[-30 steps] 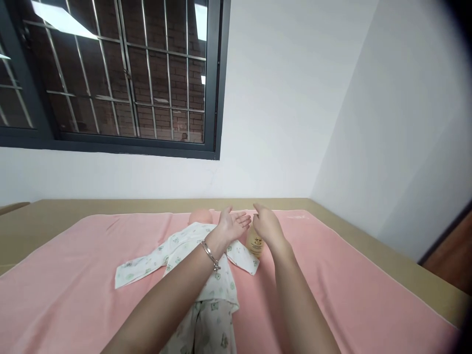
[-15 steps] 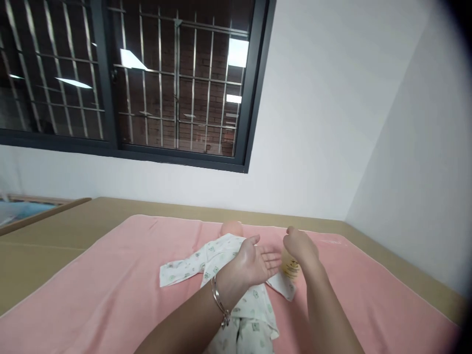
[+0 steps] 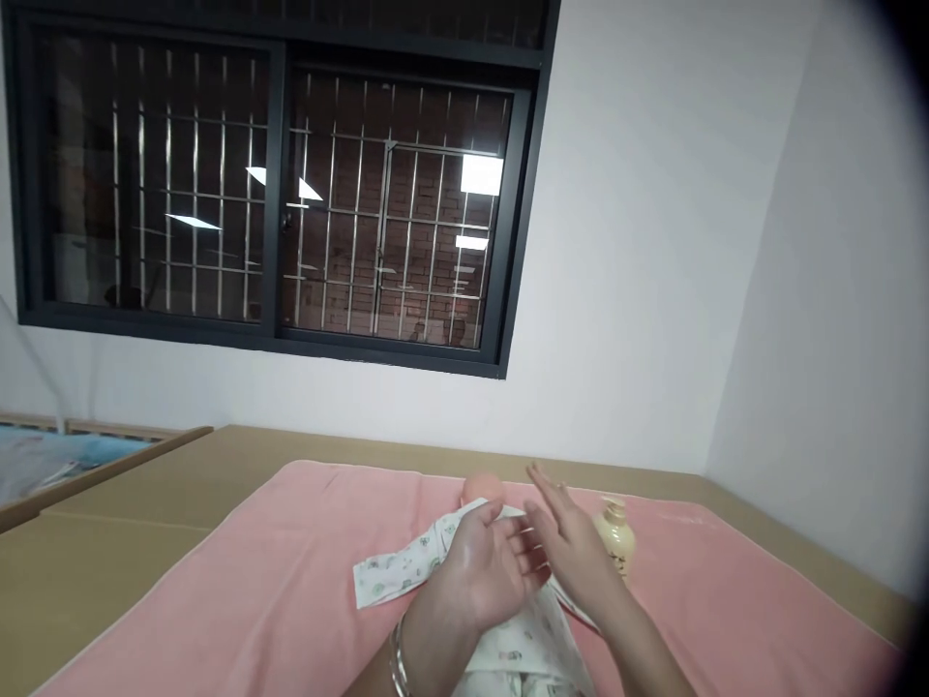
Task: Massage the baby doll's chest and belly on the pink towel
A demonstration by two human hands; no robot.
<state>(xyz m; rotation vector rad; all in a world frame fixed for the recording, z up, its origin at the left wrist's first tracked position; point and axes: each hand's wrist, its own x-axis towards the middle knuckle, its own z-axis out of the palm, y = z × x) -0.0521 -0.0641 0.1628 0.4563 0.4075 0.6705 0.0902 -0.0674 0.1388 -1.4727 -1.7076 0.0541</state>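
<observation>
My left hand [image 3: 494,571] is palm up with its fingers spread, and a whitish wet-looking patch shows near the base of the thumb. Close beside its fingertips is my right hand [image 3: 573,557], fingers stretched out and palm turned toward the left; whether they touch I cannot tell. Neither holds anything. Under both lies a doll in white printed baby clothes [image 3: 403,573], its round pinkish head [image 3: 483,489] partly showing beyond my hands. A pale yellow pump bottle [image 3: 615,532] stands just behind my right hand, its lower part partly covered.
A pink blanket [image 3: 290,571] covers much of the tan surface [image 3: 152,542]. White walls [image 3: 631,242] rise behind and to the right, with a dark-framed barred window [image 3: 392,223]. At the far left, a wooden-edged bin [image 3: 94,450] holds something light blue.
My right hand has left the pump bottle and moved left, opening beside my left hand. The bottle now stands free on the blanket. The view has tilted up and shifted left.
</observation>
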